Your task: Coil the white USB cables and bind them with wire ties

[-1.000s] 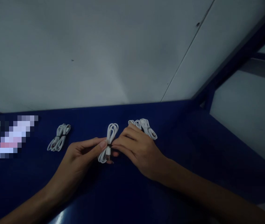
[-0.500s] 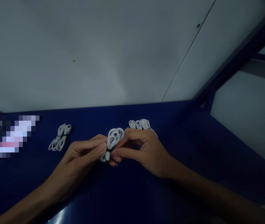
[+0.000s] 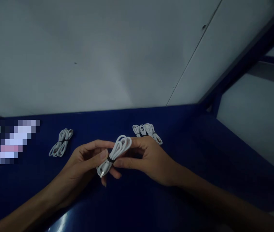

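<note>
A coiled white USB cable (image 3: pixel 119 146), bound in the middle by a black tie (image 3: pixel 110 159), is held up above the blue table. Its metal plug points down toward me at the lower left end. My left hand (image 3: pixel 86 161) pinches the coil from the left, thumb close to the tie and some fingertips showing beneath. From the right, my right hand (image 3: pixel 148 158) grips the same coil, its thumb near the tie and its index finger behind the loops.
Two bundled white cables (image 3: pixel 61 142) lie on the blue table (image 3: pixel 98 124) at left. Several more bundles (image 3: pixel 148 129) lie behind my right hand. A pixelated bright object (image 3: pixel 13 141) is at far left. A pale wall panel (image 3: pixel 90 58) rises behind the table.
The held cable has turned so that its plug now shows at the lower left and more of its length is visible. Both hands stay on it, with fingers slightly shifted.
</note>
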The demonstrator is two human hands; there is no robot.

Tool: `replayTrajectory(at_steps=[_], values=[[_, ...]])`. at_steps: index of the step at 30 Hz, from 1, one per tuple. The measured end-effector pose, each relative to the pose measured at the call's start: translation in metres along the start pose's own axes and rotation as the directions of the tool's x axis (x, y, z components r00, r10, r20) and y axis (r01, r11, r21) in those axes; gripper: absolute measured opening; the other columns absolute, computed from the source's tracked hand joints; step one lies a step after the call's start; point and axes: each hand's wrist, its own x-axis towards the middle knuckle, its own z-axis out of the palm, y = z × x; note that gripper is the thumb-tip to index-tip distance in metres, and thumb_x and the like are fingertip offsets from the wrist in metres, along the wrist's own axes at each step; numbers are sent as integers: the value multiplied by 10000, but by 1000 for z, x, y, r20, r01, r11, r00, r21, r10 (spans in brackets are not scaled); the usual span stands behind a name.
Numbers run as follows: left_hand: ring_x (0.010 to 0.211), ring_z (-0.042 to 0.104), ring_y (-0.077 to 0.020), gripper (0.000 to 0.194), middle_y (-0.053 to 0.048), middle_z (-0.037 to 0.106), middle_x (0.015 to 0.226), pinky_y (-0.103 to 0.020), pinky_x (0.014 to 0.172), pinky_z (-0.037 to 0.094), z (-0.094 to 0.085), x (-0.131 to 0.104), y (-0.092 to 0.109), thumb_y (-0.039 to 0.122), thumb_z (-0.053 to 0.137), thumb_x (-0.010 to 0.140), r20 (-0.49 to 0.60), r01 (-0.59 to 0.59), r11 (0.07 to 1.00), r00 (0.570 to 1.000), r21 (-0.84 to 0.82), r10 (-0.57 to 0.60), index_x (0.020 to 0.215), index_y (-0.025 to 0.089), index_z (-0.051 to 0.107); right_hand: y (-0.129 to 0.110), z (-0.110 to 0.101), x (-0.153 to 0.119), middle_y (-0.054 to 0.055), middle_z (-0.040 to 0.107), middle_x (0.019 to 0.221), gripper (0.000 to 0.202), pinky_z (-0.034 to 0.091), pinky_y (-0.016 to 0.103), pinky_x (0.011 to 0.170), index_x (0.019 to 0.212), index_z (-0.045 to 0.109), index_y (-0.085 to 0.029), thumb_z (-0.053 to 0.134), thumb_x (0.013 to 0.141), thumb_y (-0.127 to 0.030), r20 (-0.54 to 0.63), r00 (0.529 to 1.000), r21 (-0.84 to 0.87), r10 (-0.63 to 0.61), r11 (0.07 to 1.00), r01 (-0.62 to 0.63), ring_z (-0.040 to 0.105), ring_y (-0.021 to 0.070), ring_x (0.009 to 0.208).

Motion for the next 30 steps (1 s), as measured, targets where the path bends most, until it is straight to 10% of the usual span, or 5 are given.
replayTrajectory(at_steps=[12,22,30], values=[[680,690,-121,196,-25,783,830,-177,592,576,-4,2,3,387,864,962,-146,-139,943,971,303,190,861,218,863,4,5,-1,-43,594,789,46,457,320,754,965,802,-210,841,989,-209,-121,944,-556,-306,809,191,526,144,743],[758,687,-127,48,-33,790,1042,-220,698,587,6,2,9,282,869,949,-79,-224,906,960,358,268,919,261,900,14,7,-2,5,646,875,67,496,327,734,992,728,-181,777,1032,-158,27,820,-704,-572,572,422,567,166,800],[845,678,-132,149,-13,775,963,-211,799,555,3,0,5,321,845,982,-73,-142,960,984,243,164,861,237,872,18,3,-2,45,668,998,56,557,322,760,1082,724,-171,672,1104,-163,91,817,-711,-569,537,453,621,164,877]])
